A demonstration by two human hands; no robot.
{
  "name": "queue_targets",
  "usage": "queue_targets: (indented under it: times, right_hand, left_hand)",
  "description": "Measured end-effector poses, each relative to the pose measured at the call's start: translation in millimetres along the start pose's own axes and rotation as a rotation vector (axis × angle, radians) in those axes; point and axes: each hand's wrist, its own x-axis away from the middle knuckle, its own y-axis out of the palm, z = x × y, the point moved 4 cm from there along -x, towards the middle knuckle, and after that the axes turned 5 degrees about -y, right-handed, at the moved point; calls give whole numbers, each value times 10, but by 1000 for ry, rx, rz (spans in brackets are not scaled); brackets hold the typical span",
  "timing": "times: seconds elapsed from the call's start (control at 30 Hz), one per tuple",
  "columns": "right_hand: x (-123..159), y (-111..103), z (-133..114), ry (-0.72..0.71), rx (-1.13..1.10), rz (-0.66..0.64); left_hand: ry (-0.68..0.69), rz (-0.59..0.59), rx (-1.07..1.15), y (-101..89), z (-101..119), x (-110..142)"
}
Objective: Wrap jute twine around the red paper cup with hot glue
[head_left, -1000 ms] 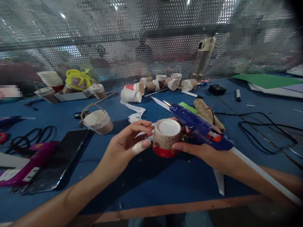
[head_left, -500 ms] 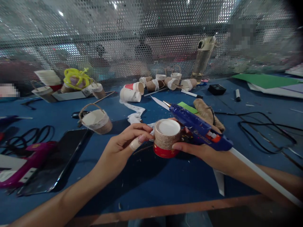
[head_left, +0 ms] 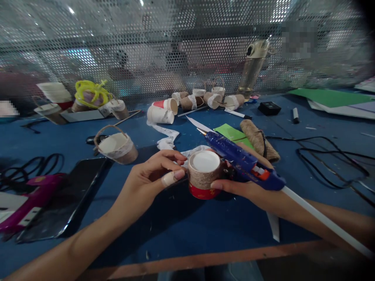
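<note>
An upturned paper cup (head_left: pixel 203 173) with a white bottom, jute twine wound round its upper part and a red band below, is held above the blue table (head_left: pixel 181 222). My right hand (head_left: pixel 240 186) grips both the cup and a blue glue gun (head_left: pixel 240 159), whose nozzle points up and left. My left hand (head_left: pixel 152 177), a plaster on its thumb, pinches a thin twine strand against the cup's left side.
A finished twine basket cup (head_left: pixel 117 146) stands at left, beside a black phone (head_left: pixel 70 195) and a magenta glue gun (head_left: pixel 29 203). Several cups (head_left: pixel 193 102) lie by the perforated screen (head_left: pixel 175 47). A twine spool (head_left: pixel 258 138), cables (head_left: pixel 331 160), a marker (head_left: pixel 295 115) and a water bottle (head_left: pixel 252 70) sit to the right.
My left fingers have closed from a loose spread into a pinch at the cup's side. The cup and glue gun have shifted slightly left.
</note>
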Motion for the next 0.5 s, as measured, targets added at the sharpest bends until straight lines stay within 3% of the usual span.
queue_targets:
  times: [0.33,0.5]
  right_hand:
    - [14,-7,15,-72,-5,18]
    - [-1,14,-20,-94,2,-5]
  left_hand:
    - [-33,-55,9,-12,-30,-14]
    - [-45,-24,-10,-22,-51,-30]
